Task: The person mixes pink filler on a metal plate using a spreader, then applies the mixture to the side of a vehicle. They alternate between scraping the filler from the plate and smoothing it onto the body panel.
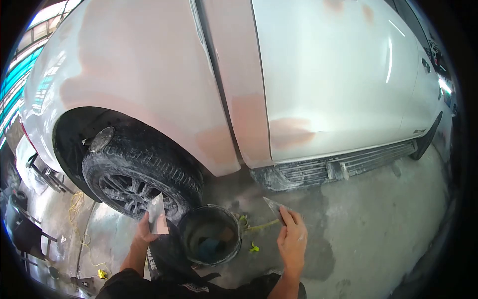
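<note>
While the left hand [143,228] grips a tapered blade [157,217], the right [293,238] holds another [274,206].

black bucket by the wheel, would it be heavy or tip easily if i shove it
The bucket is probably heavy for its size, since it appears to hold liquid. It stands upright, so a gentle, low push seems unlikely to tip it. A hard shove could slosh some out, as its top is open.
</note>
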A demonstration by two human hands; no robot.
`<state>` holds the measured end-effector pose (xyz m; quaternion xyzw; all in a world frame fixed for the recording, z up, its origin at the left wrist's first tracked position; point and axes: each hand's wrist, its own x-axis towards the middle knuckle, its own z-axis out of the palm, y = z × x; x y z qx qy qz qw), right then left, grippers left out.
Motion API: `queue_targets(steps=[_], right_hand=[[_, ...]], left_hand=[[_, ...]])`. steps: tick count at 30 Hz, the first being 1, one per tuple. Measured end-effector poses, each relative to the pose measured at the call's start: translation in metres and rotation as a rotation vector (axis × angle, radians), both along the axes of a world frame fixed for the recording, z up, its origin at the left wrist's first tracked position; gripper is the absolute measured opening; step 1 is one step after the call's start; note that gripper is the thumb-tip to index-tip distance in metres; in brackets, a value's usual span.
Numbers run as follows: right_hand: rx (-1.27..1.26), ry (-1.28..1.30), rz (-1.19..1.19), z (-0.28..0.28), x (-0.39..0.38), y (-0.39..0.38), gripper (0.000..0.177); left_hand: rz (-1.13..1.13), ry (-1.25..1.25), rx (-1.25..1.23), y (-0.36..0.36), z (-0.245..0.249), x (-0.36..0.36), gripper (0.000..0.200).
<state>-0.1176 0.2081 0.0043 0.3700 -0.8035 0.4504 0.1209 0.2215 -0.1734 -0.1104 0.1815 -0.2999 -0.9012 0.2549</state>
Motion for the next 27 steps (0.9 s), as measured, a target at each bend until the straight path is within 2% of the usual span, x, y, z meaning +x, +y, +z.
queue_targets(steps=[9,17,18,19,22,23,26,27], right_hand=[[-0.006,-0.011,-0.003,0.019,0.012,0.008,0.052],[-0.002,-0.044,-0.023,0.023,0.018,0.013,0.049],[0.017,-0.055,-0.023,0.025,0.019,0.014,0.049],[0.035,-0.065,-0.022,0.027,0.021,0.016,0.049],[0.047,-0.053,-0.032,0.027,0.022,0.017,0.050],[0.047,-0.050,-0.036,0.025,0.024,0.018,0.050],[0.045,-0.074,-0.021,0.021,0.025,0.019,0.052],[0.050,-0.085,-0.018,0.021,0.027,0.019,0.053]], left_hand=[[0.055,-0.025,0.002,-0.016,-0.009,0.001,0.061],[-0.069,-0.092,-0.059,-0.012,0.002,0.001,0.054],[-0.065,-0.070,-0.059,-0.013,0.000,0.002,0.054],[0.022,-0.172,-0.082,-0.007,0.005,-0.002,0.054],[0.027,-0.144,-0.045,-0.005,0.006,-0.008,0.055],[-0.024,-0.065,-0.029,-0.005,0.003,-0.008,0.058],[-0.014,-0.084,-0.081,-0.007,0.001,-0.006,0.065],[-0.069,0.020,-0.033,-0.009,-0.002,-0.003,0.069]])
